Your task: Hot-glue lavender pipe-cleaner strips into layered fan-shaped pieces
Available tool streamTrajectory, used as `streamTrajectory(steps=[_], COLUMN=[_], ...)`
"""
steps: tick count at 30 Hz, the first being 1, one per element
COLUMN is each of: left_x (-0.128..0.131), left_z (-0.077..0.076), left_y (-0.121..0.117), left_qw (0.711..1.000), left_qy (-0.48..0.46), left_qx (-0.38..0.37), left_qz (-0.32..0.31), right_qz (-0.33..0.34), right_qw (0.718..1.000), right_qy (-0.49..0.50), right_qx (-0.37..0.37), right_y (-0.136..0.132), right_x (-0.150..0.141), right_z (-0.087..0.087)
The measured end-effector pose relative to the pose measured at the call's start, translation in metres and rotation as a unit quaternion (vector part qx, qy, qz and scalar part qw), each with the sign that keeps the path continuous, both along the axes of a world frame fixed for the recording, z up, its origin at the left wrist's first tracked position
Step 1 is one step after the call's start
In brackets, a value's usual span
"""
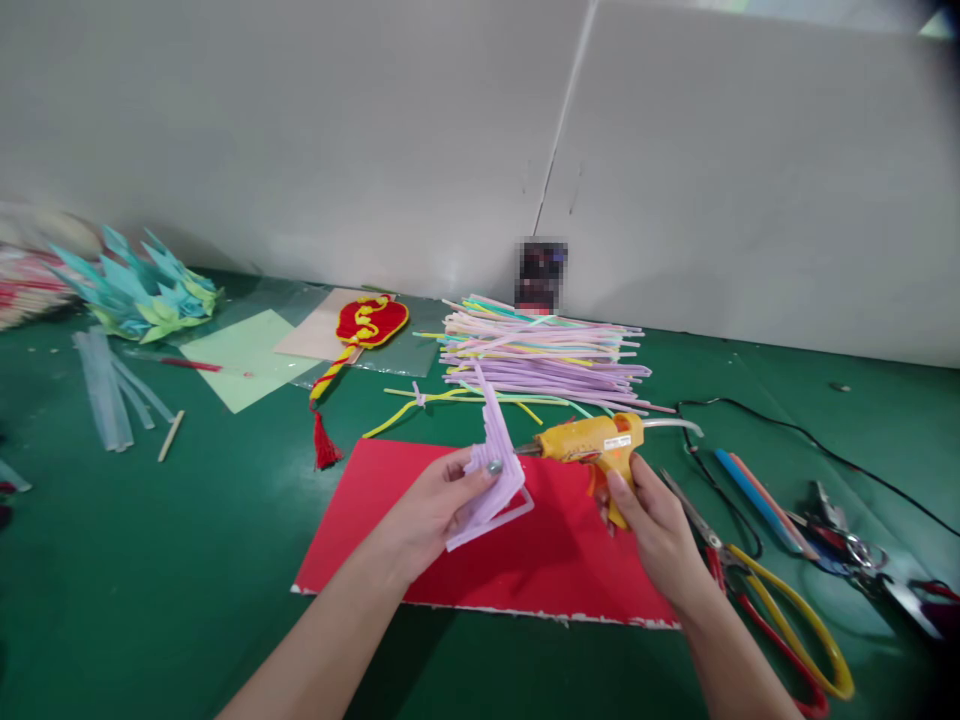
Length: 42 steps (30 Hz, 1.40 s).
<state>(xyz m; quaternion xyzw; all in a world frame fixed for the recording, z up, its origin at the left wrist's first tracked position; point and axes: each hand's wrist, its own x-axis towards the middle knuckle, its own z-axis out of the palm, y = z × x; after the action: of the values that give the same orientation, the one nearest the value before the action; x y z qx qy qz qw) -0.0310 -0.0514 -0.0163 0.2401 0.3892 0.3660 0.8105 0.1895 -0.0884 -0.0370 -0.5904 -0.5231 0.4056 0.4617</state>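
My left hand (439, 500) pinches a lavender piece (501, 437) made of several bent pipe cleaners laid side by side, its corner pointing right. The thumb lies across it and the other fingers are partly hidden behind. My right hand (660, 525) is wrapped round the handle of a yellow hot glue gun (589, 440), with fingers by the orange trigger. The gun's nozzle points left, at or very close to the lavender piece; whether they touch I cannot tell. A clear glue stick (671, 424) juts from the gun's back. Both hands are above a red board (555, 575).
Behind the board lies a pile of pastel pipe cleaners (540, 350). A red-and-yellow fan ornament (373, 322) rests left of it. Glue sticks (105, 390) and a blue-green paper piece (146, 290) are far left. Scissors (780, 610), a black cord (817, 440) and tools lie right.
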Motion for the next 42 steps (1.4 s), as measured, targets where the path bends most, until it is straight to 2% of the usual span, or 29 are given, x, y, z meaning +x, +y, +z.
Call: streamTrajectory(steps=[19, 23, 27, 30, 32, 34, 37, 39, 41, 42], left_x=[-0.001, 0.0, 0.001, 0.001, 0.001, 0.001, 0.0, 0.0, 0.0, 0.0], left_z=[-0.003, -0.002, -0.001, 0.0, 0.0, 0.0, -0.001, -0.002, -0.003, -0.003], left_y=[0.0, 0.0, 0.0, 0.001, 0.001, 0.002, 0.002, 0.001, 0.001, 0.001], left_qw=[1.0, 0.999, 0.999, 0.998, 0.998, 0.997, 0.996, 0.996, 0.996, 0.996], left_qy=[0.018, 0.022, 0.045, 0.058, 0.06, 0.068, 0.078, 0.079, 0.083, 0.086], left_qx=[0.008, 0.018, 0.018, 0.015, 0.011, 0.008, 0.017, 0.023, 0.024, 0.025], left_qz=[-0.024, -0.026, -0.019, -0.009, -0.014, -0.024, -0.027, -0.022, -0.017, -0.015], right_qz=[-0.012, -0.056, -0.112, -0.09, -0.086, -0.117, -0.193, -0.198, -0.186, -0.173], right_qw=[0.999, 0.991, 0.943, 0.895, 0.873, 0.854, 0.831, 0.841, 0.868, 0.892], right_qy=[-0.043, -0.125, -0.31, -0.43, -0.47, -0.491, -0.498, -0.472, -0.433, -0.392], right_qx=[0.011, 0.002, 0.044, 0.076, 0.1, 0.124, 0.159, 0.178, 0.158, 0.142], right_y=[0.001, 0.009, 0.024, 0.033, 0.035, 0.033, 0.024, 0.016, 0.007, 0.004], right_x=[0.001, 0.003, 0.008, 0.014, 0.016, 0.017, 0.01, 0.001, -0.012, -0.018], right_z=[-0.002, -0.006, -0.02, -0.034, -0.039, -0.036, -0.02, -0.006, 0.004, 0.007])
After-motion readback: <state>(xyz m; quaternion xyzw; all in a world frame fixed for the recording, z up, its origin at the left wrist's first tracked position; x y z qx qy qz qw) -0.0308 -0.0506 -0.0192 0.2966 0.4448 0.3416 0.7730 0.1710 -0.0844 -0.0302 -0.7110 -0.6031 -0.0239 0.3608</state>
